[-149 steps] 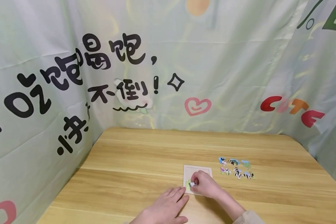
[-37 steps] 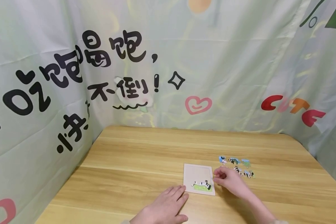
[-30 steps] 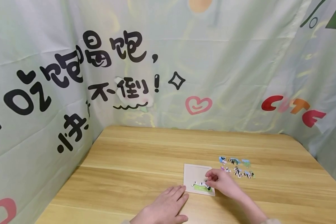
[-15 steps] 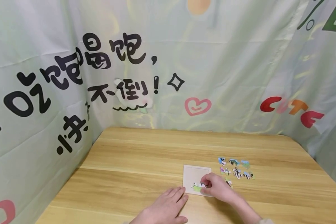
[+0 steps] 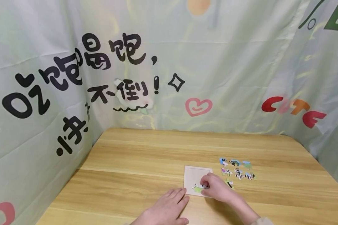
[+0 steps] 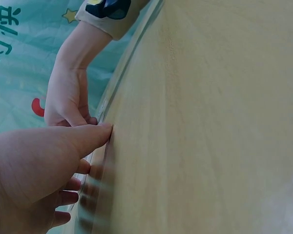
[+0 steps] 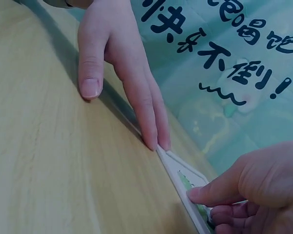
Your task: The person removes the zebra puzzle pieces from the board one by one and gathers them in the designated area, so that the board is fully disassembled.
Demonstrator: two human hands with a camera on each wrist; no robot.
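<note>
A shallow pale puzzle tray lies on the wooden table in the head view. Near its lower right, a green puzzle piece with a black-and-white animal print sits inside the rim. My right hand pinches this piece; its thumb covers part of the green in the right wrist view, where the right hand has its other fingers curled. Fairly straight, the fingers of my left hand touch the tray's lower left corner. The left wrist view shows the left hand low at the table, the tray barely visible.
Right of the tray lie several loose printed puzzle pieces in rough rows. One more piece is close beside the right hand. Printed cloth hangs behind the table.
Five seconds ago a green piece was at the tray's lower left; now it lies further right. My right hand came back from beside the tray onto the piece. The left hand stays put.
</note>
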